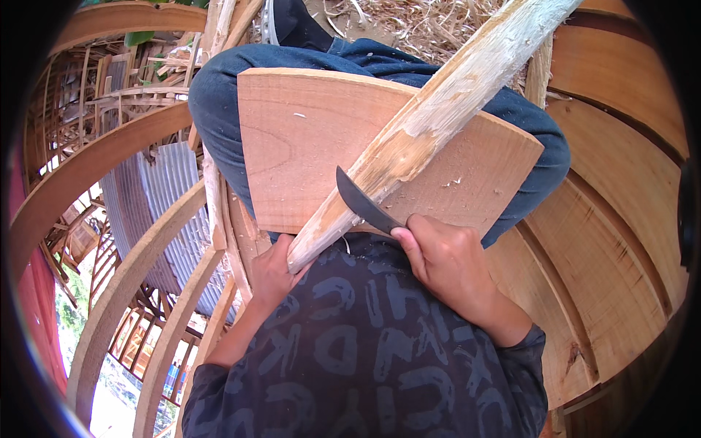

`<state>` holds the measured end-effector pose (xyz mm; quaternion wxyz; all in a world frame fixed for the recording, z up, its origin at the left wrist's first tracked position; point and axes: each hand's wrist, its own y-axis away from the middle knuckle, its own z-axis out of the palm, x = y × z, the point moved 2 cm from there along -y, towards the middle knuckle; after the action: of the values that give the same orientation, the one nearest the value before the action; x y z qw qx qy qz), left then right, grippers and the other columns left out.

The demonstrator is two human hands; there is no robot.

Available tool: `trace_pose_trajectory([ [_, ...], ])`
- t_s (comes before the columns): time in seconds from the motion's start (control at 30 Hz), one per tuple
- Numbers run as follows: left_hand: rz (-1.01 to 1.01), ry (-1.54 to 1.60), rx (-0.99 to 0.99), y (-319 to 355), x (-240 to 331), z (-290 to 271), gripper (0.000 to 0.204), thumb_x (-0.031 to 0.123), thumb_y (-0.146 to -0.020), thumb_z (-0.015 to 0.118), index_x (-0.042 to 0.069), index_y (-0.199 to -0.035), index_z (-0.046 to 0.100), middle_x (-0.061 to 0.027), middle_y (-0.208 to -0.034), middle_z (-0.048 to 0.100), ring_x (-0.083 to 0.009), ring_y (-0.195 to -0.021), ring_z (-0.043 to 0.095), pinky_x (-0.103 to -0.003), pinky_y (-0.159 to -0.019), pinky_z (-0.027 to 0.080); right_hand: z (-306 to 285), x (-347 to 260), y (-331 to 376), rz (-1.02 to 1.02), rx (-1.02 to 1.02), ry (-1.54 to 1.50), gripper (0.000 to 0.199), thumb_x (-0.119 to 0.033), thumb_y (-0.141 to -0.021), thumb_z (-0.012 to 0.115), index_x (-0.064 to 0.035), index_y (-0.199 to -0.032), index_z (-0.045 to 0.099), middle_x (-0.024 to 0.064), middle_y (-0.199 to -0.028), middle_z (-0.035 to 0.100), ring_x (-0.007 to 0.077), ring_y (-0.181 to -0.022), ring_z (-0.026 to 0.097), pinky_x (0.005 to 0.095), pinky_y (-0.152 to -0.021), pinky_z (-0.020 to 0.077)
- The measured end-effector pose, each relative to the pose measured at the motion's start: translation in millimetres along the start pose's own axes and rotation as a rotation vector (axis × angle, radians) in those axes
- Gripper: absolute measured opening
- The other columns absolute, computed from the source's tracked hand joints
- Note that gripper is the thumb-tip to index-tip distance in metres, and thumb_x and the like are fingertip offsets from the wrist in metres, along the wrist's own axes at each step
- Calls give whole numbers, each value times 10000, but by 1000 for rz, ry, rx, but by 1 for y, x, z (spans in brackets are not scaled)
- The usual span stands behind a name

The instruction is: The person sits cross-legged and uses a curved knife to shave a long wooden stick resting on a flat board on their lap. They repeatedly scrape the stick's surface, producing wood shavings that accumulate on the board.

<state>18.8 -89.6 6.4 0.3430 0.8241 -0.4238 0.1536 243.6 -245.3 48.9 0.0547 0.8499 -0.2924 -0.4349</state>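
A long, pale wooden pole (409,150), rough and partly stripped, slants from my waist up to the far right. My left hand (274,274) is closed around its near end. In my right hand (445,255) is a knife with a dark, curved blade (361,203); the fingers wrap its handle, which they hide. The blade lies across the pole close to its near end, its tip pointing far left. Under the pole, a flat wooden board (314,139) with a curved edge rests across my lap, dotted with small shavings.
Planks (599,263) curve up at the right like a hull wall. On the left stand curved wooden ribs (131,292), with corrugated metal sheets (171,212) beyond. Wood shavings (431,29) litter the ground past my crossed legs (219,109).
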Motion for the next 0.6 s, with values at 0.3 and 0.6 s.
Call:
trace_pose_trajectory([
  [0.3,7,-1,30,1,-2,2,352,250,-739,775,65,-910,529,-103,-702,609,-279,-621,621,-346,-528,469,-37,9,-9,148,297,-27,268,-172,-911,585,-25,-697,517,148,-576,502,342,-485,515,376,-438,382],
  [0.6,-2,-45,54,1,3,4,367,263,-736,779,67,-898,515,-100,-688,600,-282,-618,618,-348,-519,461,-40,3,-11,65,165,261,296,-221,-901,601,-60,-690,469,111,-552,510,299,-472,539,375,-429,404],
])
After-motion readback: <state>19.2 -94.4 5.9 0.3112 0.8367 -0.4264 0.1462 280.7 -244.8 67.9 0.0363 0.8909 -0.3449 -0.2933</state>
